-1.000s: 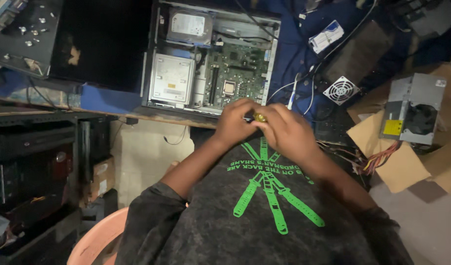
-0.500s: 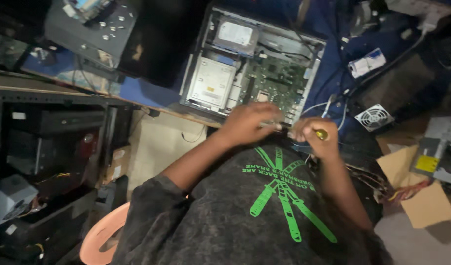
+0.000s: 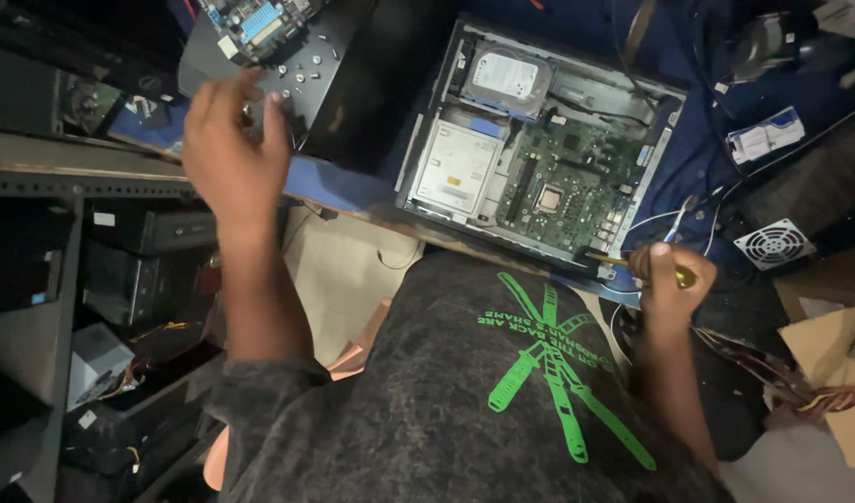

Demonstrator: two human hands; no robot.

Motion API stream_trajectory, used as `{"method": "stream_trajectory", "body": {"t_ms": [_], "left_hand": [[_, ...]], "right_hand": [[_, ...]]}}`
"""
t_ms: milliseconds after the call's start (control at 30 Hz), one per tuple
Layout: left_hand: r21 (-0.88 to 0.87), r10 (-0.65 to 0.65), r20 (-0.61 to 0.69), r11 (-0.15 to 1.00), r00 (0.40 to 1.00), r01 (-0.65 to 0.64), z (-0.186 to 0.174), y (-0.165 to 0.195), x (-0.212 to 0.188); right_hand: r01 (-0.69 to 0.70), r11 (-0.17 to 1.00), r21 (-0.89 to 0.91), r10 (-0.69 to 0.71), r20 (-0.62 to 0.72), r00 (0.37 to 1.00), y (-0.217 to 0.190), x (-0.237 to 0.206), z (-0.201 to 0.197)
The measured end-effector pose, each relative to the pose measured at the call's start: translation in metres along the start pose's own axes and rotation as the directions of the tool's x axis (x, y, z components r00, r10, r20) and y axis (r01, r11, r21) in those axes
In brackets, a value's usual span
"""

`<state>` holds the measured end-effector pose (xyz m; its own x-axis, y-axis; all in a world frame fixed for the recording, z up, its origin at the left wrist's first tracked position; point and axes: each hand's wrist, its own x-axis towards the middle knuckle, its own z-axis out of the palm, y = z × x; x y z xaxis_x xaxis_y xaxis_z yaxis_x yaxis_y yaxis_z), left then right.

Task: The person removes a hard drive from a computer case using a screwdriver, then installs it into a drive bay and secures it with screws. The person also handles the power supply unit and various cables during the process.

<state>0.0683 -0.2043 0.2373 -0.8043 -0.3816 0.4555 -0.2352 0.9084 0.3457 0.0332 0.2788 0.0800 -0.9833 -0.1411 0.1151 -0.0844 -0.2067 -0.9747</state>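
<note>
Case open, screws being collected

Head view: computer case (image 3: pixel 539 149) lies open at the bench's near edge. Your right hand (image 3: pixel 668 279) is closed round a yellow-handled screwdriver (image 3: pixel 632 265) beside it. Your left hand (image 3: pixel 234 149), fingers spread, reaches loose screws (image 3: pixel 306 70) on the dark panel (image 3: pixel 353 102). Drive and board remain installed.

We are in a computer repair workshop; an open desktop case (image 3: pixel 539 158) lies on the bench (image 3: pixel 344 186); left of it loose screws (image 3: pixel 306 70); right, a fan (image 3: pixel 774 244) and cables (image 3: pixel 688 219).
</note>
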Motion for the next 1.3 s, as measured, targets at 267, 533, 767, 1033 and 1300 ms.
{"method": "stream_trajectory", "body": {"t_ms": [267,533,767,1033,1300], "left_hand": [[-0.151,-0.012,0.099,0.988,0.995,0.027,0.014,-0.032,0.005],[-0.084,0.045,0.118,0.996,0.992,-0.035,0.022,-0.042,0.005],[0.086,0.167,-0.039,0.983,0.985,-0.163,0.015,-0.032,0.002],[-0.66,0.163,0.243,0.75,0.956,0.039,0.115,0.031,-0.054],[-0.488,0.277,0.861,0.219,0.426,0.845,0.271,0.081,-0.135]], "right_hand": [[-0.041,0.998,0.044,0.041,-0.003,0.999,-0.011,-0.001,-0.006],[-0.032,0.997,0.069,0.036,-0.065,0.997,-0.009,-0.004,-0.011],[-0.115,0.992,-0.05,0.114,-0.028,0.993,-0.023,-0.004,-0.01],[-0.026,0.999,-0.028,0.028,0.071,0.997,-0.06,0.013,0.012],[0.377,0.917,0.13,-0.379,-0.006,0.925,-0.117,-0.007,0.029]]}}
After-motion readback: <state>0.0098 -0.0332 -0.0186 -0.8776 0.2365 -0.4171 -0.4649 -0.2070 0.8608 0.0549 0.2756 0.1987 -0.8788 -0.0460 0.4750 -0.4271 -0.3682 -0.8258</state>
